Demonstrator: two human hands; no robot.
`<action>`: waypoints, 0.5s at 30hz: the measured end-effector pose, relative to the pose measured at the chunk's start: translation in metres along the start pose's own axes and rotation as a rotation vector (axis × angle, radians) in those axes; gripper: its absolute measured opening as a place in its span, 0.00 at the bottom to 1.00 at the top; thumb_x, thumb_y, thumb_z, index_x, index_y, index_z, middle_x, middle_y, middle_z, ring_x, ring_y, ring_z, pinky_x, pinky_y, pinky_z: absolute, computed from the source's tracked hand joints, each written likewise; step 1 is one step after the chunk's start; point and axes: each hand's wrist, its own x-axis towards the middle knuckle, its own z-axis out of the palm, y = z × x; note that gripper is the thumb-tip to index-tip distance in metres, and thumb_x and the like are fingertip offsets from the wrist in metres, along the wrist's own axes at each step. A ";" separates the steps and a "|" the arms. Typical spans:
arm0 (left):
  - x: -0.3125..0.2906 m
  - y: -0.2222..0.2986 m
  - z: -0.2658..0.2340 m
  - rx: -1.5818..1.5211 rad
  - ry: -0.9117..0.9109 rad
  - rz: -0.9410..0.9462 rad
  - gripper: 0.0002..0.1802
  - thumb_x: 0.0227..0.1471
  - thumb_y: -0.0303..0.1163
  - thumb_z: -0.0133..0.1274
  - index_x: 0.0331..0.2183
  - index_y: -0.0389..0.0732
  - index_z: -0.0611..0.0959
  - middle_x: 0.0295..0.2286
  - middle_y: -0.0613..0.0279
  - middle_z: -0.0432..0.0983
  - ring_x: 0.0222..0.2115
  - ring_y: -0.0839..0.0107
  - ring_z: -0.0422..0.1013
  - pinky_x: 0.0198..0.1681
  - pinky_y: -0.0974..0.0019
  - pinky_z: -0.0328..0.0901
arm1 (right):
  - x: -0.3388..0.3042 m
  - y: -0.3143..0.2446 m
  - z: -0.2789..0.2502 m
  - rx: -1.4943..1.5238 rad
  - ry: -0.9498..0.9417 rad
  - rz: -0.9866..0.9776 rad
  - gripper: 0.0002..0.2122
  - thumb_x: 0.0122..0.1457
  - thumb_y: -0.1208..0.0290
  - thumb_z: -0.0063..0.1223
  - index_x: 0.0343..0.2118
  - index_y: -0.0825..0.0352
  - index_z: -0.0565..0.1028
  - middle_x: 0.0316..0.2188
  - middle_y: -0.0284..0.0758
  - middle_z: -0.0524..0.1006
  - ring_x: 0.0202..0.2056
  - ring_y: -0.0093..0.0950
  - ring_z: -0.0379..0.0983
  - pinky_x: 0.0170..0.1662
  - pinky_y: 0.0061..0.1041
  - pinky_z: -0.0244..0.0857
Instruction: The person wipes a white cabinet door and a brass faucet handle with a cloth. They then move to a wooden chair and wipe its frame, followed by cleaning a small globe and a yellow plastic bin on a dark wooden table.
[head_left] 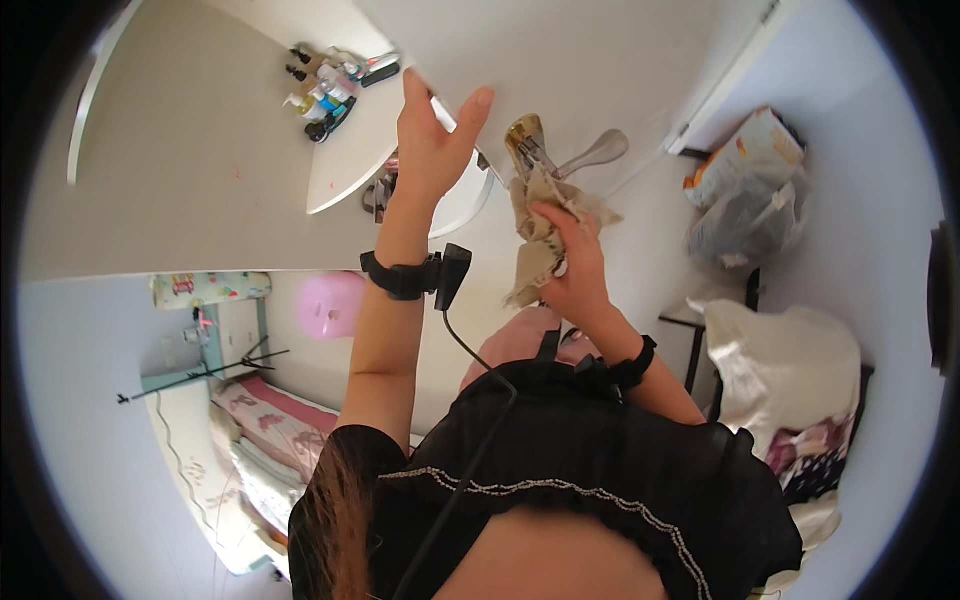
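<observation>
My left hand (437,140) is raised with thumb and fingers apart, next to the edge of a pale door (590,60). It holds nothing; whether it touches the door edge, I cannot tell. Closed around a crumpled beige cloth (540,215) is my right hand (578,265). The cloth lies against a metal door handle (600,150) with a gold-toned flared part (524,138), covering some of it. Each wrist wears a black band, and a cable runs from the left one (405,277).
Several pump bottles (325,95) stand on a white curved shelf (350,165) beyond my left hand. Plastic bags (745,205) sit at the right. A cream cloth (785,360) drapes over furniture below them. At left are a pink stool-like object (332,305), a black tripod (215,372) and a bed (270,415).
</observation>
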 end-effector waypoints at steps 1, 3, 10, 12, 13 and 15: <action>-0.009 0.008 0.005 0.011 0.010 -0.029 0.28 0.52 0.43 0.65 0.45 0.35 0.73 0.38 0.54 0.80 0.41 0.66 0.76 0.47 0.64 0.68 | -0.011 0.001 -0.006 0.038 0.050 0.039 0.30 0.43 0.80 0.58 0.55 0.61 0.71 0.46 0.44 0.74 0.46 0.48 0.66 0.50 0.40 0.61; -0.032 0.025 0.013 0.025 0.007 -0.097 0.28 0.52 0.43 0.65 0.45 0.35 0.73 0.38 0.54 0.80 0.41 0.68 0.76 0.46 0.65 0.67 | -0.035 -0.006 -0.013 0.095 0.113 0.105 0.32 0.45 0.81 0.57 0.58 0.61 0.68 0.51 0.46 0.73 0.50 0.50 0.65 0.54 0.42 0.61; -0.071 0.081 0.047 0.172 -0.063 -0.093 0.24 0.48 0.43 0.68 0.36 0.31 0.82 0.32 0.54 0.82 0.35 0.69 0.77 0.42 0.66 0.69 | -0.028 -0.037 -0.014 0.021 0.419 -0.067 0.39 0.36 0.84 0.54 0.61 0.62 0.68 0.48 0.48 0.71 0.50 0.49 0.66 0.54 0.41 0.62; -0.083 0.091 0.056 0.168 -0.057 -0.076 0.24 0.48 0.43 0.68 0.36 0.31 0.82 0.32 0.54 0.82 0.35 0.69 0.77 0.42 0.66 0.69 | -0.049 -0.032 -0.009 -0.147 0.482 -0.098 0.39 0.32 0.83 0.56 0.58 0.62 0.73 0.43 0.46 0.71 0.50 0.46 0.67 0.51 0.41 0.63; -0.086 0.094 0.059 0.155 -0.036 -0.061 0.24 0.48 0.43 0.68 0.37 0.31 0.82 0.33 0.54 0.82 0.35 0.69 0.77 0.42 0.66 0.69 | -0.059 -0.026 -0.006 -0.154 0.482 -0.027 0.39 0.32 0.83 0.57 0.57 0.62 0.73 0.43 0.45 0.71 0.49 0.45 0.67 0.51 0.40 0.64; -0.096 0.099 0.067 0.131 -0.007 -0.049 0.23 0.49 0.42 0.67 0.37 0.31 0.81 0.34 0.54 0.82 0.35 0.69 0.77 0.42 0.66 0.70 | -0.091 -0.004 0.002 -0.175 0.468 0.120 0.39 0.32 0.83 0.57 0.57 0.62 0.73 0.43 0.44 0.72 0.49 0.45 0.67 0.50 0.39 0.64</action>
